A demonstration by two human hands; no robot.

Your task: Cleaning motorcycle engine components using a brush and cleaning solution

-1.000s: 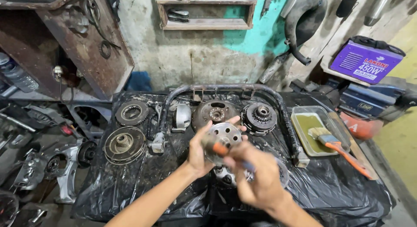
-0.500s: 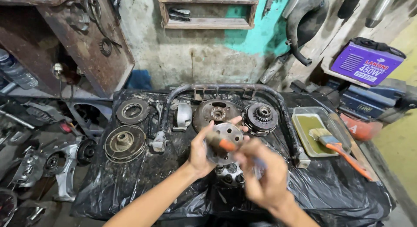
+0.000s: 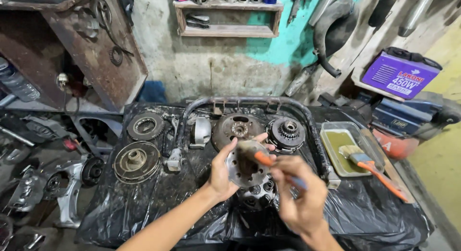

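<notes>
My left hand [image 3: 222,176] fingers clamped on round perforated metal disc [image 3: 246,165]; right hand [image 3: 301,199] fingers clamped on orange-handled brush [image 3: 266,159], bristles between fingertips; judge short strokes, disc steady.

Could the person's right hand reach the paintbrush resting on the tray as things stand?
Probably yes, but not freely: the right hand already grips a small brush. The paintbrush lies uncovered on the tray, on that side.
</notes>
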